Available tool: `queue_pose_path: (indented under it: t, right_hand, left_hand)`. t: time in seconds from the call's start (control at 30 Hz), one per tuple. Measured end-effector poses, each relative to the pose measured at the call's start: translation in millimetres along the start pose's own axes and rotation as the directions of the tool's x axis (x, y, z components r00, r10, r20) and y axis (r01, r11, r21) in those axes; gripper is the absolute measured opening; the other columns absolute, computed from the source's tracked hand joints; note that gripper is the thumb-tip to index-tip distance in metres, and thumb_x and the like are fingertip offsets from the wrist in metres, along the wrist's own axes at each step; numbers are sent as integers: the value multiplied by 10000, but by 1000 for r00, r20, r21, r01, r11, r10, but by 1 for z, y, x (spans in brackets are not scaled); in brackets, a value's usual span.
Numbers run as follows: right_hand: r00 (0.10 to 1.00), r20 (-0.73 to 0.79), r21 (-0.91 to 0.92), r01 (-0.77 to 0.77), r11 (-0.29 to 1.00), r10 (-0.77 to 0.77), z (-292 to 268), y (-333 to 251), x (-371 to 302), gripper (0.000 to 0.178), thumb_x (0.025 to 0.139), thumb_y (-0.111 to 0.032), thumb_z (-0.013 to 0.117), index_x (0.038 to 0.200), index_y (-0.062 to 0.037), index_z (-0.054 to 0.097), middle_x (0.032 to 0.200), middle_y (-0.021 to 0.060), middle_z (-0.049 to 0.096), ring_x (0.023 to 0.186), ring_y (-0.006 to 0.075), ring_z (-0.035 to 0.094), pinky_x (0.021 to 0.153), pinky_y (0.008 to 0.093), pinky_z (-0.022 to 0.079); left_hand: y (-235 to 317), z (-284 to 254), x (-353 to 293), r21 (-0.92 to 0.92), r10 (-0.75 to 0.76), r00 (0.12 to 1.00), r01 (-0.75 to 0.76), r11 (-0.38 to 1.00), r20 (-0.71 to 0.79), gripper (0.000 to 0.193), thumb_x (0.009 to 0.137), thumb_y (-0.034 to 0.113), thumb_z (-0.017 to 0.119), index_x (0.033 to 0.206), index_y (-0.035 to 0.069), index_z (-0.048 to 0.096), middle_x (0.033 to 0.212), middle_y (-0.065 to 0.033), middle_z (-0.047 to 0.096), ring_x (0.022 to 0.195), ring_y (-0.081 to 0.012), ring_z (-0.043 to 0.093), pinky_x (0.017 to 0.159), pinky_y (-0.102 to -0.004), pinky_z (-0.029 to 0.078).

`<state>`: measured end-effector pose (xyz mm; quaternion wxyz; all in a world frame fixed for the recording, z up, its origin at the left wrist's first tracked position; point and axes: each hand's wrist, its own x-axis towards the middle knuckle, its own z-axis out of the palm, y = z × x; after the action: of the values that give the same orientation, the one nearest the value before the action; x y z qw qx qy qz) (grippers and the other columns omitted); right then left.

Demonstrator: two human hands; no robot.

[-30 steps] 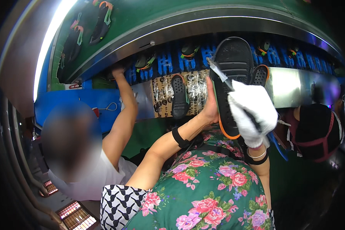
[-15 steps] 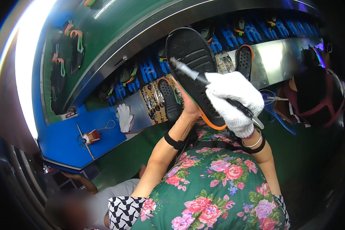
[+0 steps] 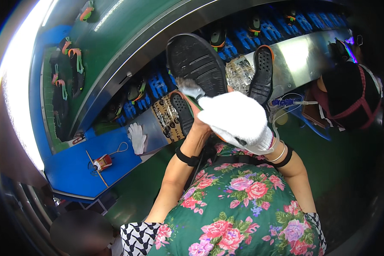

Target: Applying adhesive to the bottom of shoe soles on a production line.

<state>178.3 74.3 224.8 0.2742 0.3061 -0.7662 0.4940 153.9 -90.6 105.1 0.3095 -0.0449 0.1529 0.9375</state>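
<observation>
My left hand props the black sole upright, tread facing me, so my gloved right hand, closed round a brush, can reach its whole face above the surface.

The shoe sole is black with little bumps, and the glove on the right hand is white. The dress is green with pink flowers, and the table is blue.
</observation>
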Motion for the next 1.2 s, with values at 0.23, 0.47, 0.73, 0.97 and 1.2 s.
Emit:
queue_pose_path:
  t: [0.23,0.47,0.73,0.97,1.2]
  right_hand:
    - [999,-19,80,-49,996,51,-10,17,-3,275,818,-38,729,1089,-59,766,1081,136,751,932,276,716,837,387,566]
    - [984,104,259,-167,951,144,-5,14,-12,275,804,-55,769,1078,-81,775,1069,89,758,934,266,717,821,377,572]
    - [998,40,163,-57,985,51,7,5,-21,268,828,-69,774,1095,-87,763,1047,91,749,930,264,712,835,368,567]
    - [998,63,82,-14,997,9,4,3,-27,289,820,-78,790,1107,-89,760,1059,95,749,923,264,714,808,366,575]
    - [984,-32,208,-162,965,173,-1,6,-27,298,739,-25,821,1025,-96,780,1028,97,763,869,254,727,742,343,574]
  left_hand:
    - [22,11,6,167,43,968,-86,982,248,1228,745,996,219,1375,-20,497,1246,-175,619,1114,-285,632,953,-419,530]
    - [30,16,11,213,18,946,-92,973,323,1223,677,1037,270,1191,-33,563,1084,-156,638,1048,-250,637,880,-384,544]
    - [29,30,8,202,-30,965,-24,979,261,1196,657,1048,281,1115,-16,580,1017,-166,638,968,-272,618,885,-411,518]
    - [43,37,7,342,24,979,-93,935,200,865,733,781,715,1083,2,577,949,-144,632,976,-286,606,937,-421,491]
    - [44,43,9,318,205,945,-282,905,255,889,797,807,608,1126,-18,563,1027,-117,613,970,-268,591,929,-450,483]
